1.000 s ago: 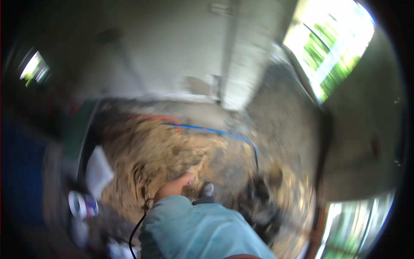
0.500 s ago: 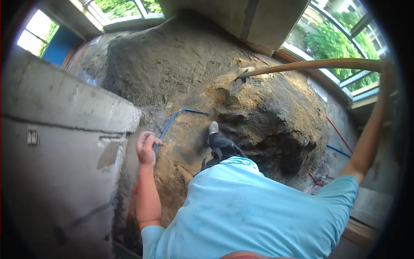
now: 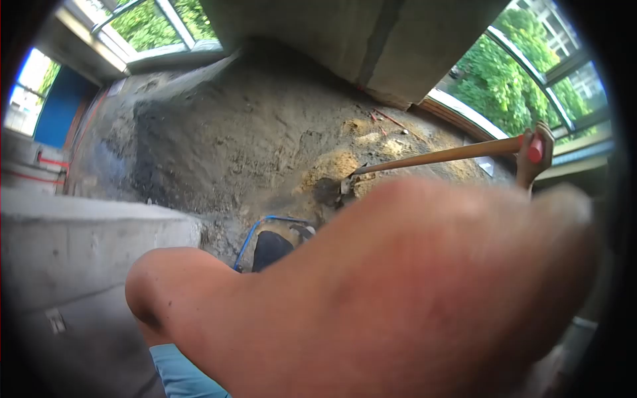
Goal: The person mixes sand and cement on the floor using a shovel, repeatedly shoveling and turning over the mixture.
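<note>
My right hand [image 3: 536,149] is closed around the red-capped end of a long wooden handle at the right. It belongs to a hoe [image 3: 431,158], whose dark blade [image 3: 345,188] rests on the pile of sandy soil [image 3: 325,169]. My left arm is bent across the front of the view, very near the camera. The left hand [image 3: 491,259] is large and blurred at the right, and its fingers cannot be made out. This arm hides most of my body and the near part of the soil.
A bent blue pipe [image 3: 249,242] stands by my dark-trousered leg [image 3: 271,251]. On the left runs a low concrete wall [image 3: 99,232]. A larger heap of grey soil [image 3: 219,132] lies ahead, below a concrete wall [image 3: 318,46]. Windows [image 3: 504,93] line the right.
My left arm has risen from beside the blue pipe to close before the camera. The hoe's handle end has come lower and to the left in view, and its blade also sits lower.
</note>
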`<state>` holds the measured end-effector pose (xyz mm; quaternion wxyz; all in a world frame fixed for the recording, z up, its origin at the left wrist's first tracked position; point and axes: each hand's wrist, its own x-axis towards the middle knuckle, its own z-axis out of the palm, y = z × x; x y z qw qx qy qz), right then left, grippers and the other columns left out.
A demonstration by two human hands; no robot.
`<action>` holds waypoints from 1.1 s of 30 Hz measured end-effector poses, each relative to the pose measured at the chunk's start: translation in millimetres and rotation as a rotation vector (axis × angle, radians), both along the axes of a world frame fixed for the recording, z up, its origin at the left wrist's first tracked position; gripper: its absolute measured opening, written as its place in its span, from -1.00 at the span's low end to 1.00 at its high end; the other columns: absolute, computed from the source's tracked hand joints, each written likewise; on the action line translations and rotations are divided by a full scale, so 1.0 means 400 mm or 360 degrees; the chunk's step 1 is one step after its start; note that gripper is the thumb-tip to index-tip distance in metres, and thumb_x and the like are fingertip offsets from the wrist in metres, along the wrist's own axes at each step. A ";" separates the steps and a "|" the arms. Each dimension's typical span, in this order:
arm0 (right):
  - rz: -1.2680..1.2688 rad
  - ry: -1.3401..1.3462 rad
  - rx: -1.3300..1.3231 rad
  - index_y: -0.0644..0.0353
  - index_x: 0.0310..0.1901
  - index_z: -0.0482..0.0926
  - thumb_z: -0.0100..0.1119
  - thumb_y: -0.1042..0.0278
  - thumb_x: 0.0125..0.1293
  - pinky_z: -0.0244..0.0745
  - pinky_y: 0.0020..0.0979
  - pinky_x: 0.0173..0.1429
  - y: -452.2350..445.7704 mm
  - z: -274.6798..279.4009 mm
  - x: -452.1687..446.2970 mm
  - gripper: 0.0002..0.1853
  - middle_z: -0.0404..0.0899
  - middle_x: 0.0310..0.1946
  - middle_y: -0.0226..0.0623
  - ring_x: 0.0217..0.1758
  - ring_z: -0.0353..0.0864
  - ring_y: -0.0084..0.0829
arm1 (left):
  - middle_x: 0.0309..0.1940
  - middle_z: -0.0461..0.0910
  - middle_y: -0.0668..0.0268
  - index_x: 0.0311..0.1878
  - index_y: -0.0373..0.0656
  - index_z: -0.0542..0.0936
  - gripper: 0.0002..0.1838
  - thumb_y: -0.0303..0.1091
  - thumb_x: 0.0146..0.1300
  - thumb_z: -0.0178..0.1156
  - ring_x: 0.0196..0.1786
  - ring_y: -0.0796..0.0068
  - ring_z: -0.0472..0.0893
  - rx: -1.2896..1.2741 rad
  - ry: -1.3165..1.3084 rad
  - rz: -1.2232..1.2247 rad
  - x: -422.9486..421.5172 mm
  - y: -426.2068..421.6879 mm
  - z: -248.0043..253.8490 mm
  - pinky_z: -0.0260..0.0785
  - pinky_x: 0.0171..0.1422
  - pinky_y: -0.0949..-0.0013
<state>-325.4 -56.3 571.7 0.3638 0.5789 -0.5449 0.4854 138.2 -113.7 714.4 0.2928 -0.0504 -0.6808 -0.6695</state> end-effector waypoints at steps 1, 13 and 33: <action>-0.0020 -0.0019 0.0040 0.29 -0.26 0.47 0.17 0.67 0.01 0.40 -0.32 0.09 -0.009 0.025 0.020 -0.78 0.53 -0.22 -0.18 -0.05 0.52 -0.28 | -0.49 0.44 0.24 -0.29 -0.19 0.42 -0.82 -0.28 0.13 0.07 -0.42 0.34 0.49 0.0043 0.0010 -0.0117 -0.031 -0.043 -0.005 0.35 -0.12 0.23; -0.0494 -0.1130 -0.0456 0.23 -0.01 0.37 0.03 0.56 0.18 0.49 -0.29 0.06 0.221 -0.065 0.076 -0.69 0.37 0.10 -0.08 0.13 0.42 -0.19 | -0.49 0.56 0.15 -0.37 -0.20 0.54 -0.78 -0.27 -0.07 0.22 -0.40 0.19 0.58 -0.1228 -0.1028 -0.0313 -0.289 -0.749 -0.556 0.43 -0.30 0.30; -0.2044 -0.2335 -0.1971 0.14 -0.47 0.40 0.13 0.40 0.14 0.35 -0.43 -0.17 -0.051 -1.077 0.330 -0.88 0.47 -0.57 -0.36 -0.44 0.45 -0.51 | -0.53 0.58 0.25 -0.40 -0.28 0.57 -0.76 -0.26 0.01 0.21 -0.49 0.50 0.57 -0.0913 -0.2117 -0.0360 -0.991 -1.328 -1.284 0.40 -0.35 0.43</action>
